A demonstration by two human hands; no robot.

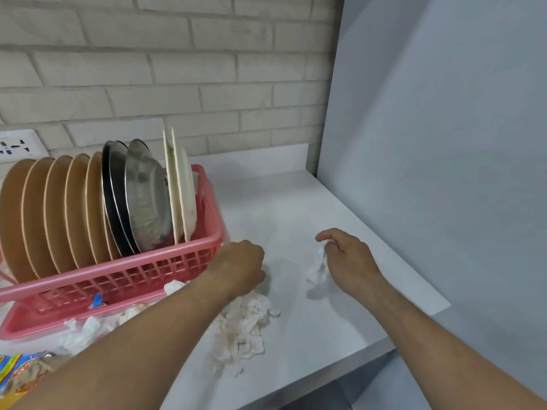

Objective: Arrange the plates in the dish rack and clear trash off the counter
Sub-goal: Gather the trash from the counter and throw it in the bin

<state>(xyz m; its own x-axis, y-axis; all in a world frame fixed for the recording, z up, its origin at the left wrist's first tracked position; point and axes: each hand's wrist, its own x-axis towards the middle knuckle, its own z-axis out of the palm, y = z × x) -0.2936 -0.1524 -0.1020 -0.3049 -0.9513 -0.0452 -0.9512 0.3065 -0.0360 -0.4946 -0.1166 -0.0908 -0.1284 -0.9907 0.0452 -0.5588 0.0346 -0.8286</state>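
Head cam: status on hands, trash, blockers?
Right hand pinching tissue wad. Left hand on tissue pile, grip unseen. Plates racked; scraps, wrapper beside dish rack.

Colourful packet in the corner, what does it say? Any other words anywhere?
Colourful packet: printing too blurred to read.
Wall socket: dark marks only, no readable letters.
Blue scrap by the dish rack: too small to read.
Nothing else carries words.
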